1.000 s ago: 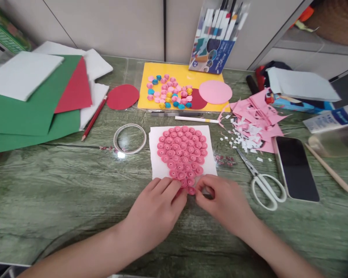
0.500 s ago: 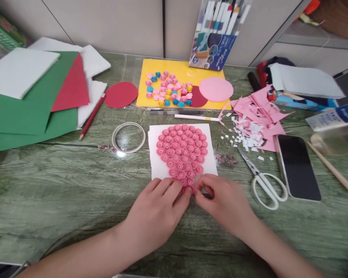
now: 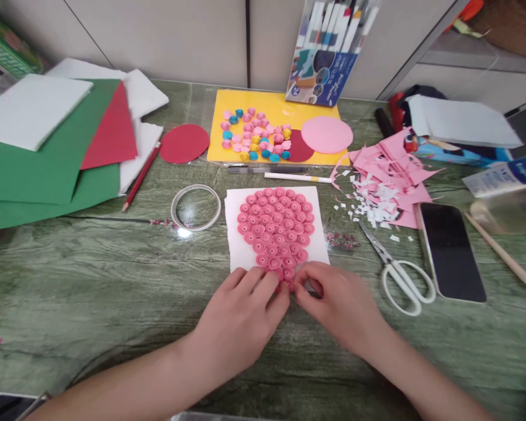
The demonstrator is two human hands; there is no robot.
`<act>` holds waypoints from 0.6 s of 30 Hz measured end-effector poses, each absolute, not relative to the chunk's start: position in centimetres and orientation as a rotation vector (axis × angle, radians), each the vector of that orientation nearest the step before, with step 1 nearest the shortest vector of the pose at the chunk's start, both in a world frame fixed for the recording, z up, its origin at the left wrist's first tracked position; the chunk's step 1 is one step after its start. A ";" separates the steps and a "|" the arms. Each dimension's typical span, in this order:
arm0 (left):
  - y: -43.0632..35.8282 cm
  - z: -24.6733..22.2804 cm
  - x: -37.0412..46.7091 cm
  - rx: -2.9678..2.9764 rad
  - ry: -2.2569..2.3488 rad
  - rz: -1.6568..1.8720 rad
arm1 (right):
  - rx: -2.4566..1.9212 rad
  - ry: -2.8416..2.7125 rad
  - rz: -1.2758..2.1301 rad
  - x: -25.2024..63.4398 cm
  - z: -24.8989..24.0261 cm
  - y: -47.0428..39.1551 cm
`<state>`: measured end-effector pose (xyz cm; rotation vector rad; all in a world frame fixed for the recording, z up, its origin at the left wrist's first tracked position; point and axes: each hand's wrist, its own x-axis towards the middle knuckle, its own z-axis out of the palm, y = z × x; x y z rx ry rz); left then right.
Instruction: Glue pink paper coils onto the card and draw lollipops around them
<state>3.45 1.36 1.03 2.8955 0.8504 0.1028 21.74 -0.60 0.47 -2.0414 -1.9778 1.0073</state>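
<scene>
Pink rolled-paper flowers (image 3: 272, 220) sit tightly packed on a white square card (image 3: 236, 257), in a broad cluster that narrows towards me. At its near tip, my left hand (image 3: 245, 310) has its fingers bent, thumb and fingertips closed on a rolled-paper flower (image 3: 291, 286). From the right side my right hand (image 3: 337, 304) pinches at the edge of that same flower, thumb against forefinger. The fingers hide part of the flower and the card's near edge.
White tape (image 3: 173, 213) lies left of the card, scissors (image 3: 397, 275) and a phone (image 3: 453, 251) right. Behind are a yellow sheet (image 3: 219, 126) bearing small coloured paper curls, a pen (image 3: 298, 178) and pink scraps (image 3: 398, 169). Green sheets (image 3: 30, 175) lie far left.
Both hands stay at the near tip of the cluster, with only a slight shift of the left fingers. The whole view has moved very slightly.
</scene>
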 end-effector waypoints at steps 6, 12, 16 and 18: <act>1.4 0.9 3.3 2.869 0.839 0.040 | -1.924 -1.729 1.293 23.4 0.6 0.6; 1.1 1.4 3.3 2.846 0.850 -0.050 | -1.662 -1.158 1.710 26.2 -0.1 1.8; 1.0 1.7 3.4 2.812 0.886 -0.068 | -1.605 -1.121 1.744 26.4 -0.2 1.7; 1.0 1.8 3.4 2.821 0.894 -0.042 | -1.585 -1.115 1.744 26.4 -0.2 1.6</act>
